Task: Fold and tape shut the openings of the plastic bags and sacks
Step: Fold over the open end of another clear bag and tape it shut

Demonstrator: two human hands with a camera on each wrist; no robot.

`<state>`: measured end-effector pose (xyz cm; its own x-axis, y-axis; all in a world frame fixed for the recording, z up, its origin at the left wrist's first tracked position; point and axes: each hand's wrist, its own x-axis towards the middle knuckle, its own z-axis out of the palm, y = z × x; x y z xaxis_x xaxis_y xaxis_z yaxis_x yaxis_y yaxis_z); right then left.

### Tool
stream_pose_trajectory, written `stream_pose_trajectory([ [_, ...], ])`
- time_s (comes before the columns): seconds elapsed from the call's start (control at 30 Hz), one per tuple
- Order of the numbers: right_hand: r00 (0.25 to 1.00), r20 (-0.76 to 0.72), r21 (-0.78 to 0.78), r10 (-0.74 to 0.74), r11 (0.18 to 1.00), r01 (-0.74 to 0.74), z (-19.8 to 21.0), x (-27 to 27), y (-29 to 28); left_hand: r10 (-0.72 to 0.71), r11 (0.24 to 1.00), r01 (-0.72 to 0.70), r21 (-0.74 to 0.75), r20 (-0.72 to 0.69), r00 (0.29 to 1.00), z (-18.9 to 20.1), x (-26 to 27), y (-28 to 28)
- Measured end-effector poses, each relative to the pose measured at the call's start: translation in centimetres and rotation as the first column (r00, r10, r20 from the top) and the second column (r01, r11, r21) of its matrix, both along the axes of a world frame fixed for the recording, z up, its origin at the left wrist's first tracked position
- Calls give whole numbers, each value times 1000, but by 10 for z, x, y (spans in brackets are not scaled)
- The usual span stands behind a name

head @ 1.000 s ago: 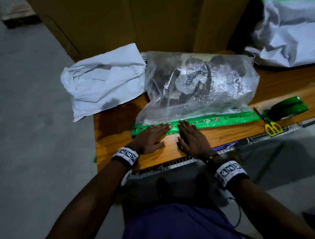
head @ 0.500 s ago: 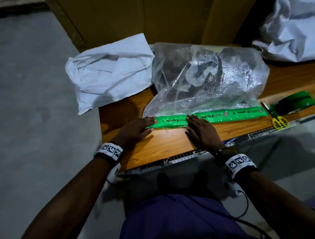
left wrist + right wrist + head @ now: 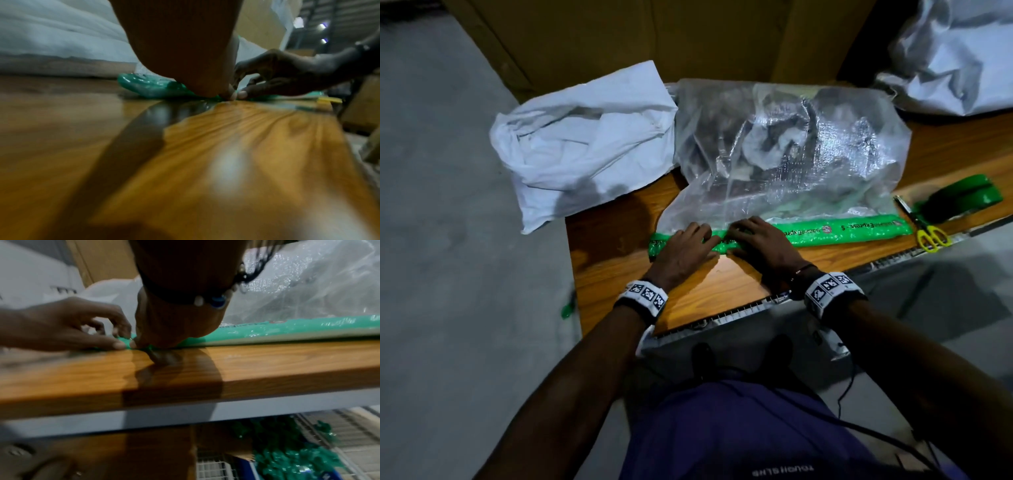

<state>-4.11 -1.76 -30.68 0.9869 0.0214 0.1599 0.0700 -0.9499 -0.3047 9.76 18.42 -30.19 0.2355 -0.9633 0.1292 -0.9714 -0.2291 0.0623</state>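
Centrally on wooden tabletop (image 3: 722,287): clear woven plastic sack (image 3: 784,150), lying flat, dark contents faintly visible through it, opening turned toward near edge. Opening folded over and covered by long strip of printed green tape (image 3: 842,230), running left-right along near side of sack. Left hand (image 3: 683,248) and right hand (image 3: 760,240) side by side on left portion of that strip, thumbs almost touching. Left hand: fingers curled, thumb and fingertips nipping the green strip, confirmed in right wrist view (image 3: 61,331). Right hand: likewise bent, thumb down on tape against table, fingers arched above, pinching the fold, seen in left wrist view (image 3: 277,76). Left end of strip crumpled and puffed up (image 3: 148,86); right portion lying flat (image 3: 298,327). Crumpled white woven sack (image 3: 585,137) just left of clear one, hanging partly past table's left edge. Yellow-handled scissors (image 3: 929,234) near right end of strip, beside green tape dispenser (image 3: 962,197). Second white sack (image 3: 959,51) at far right. Brown cardboard box (image 3: 654,37) behind table.
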Motion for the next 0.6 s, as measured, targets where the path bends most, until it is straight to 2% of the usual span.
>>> stream_pose_trajectory([
  [0.07,998,-9,-2,68,998,-68,-2,0,-10,-109,994,109,-7,59,992,-6,16,13],
  [0.17,990,-43,-9,134,991,-134,1,-2,-18,-196,981,196,4,50,979,-7,36,31],
  [0.27,989,-43,-23,140,990,-141,10,0,-12,-197,980,197,13,15,980,3,33,33],
  [0.37,995,-10,-16,99,995,-100,16,8,0,-110,994,110,1,1,994,5,20,22],
  [0.43,996,-17,-30,91,995,-91,17,13,3,-80,996,78,36,51,996,5,17,12],
  [0.53,996,-29,-65,89,994,-91,16,17,3,-173,983,161,90,148,974,6,22,4],
  [0.6,996,-16,-96,91,991,-92,19,19,2,-198,980,190,57,202,959,9,32,1],
])
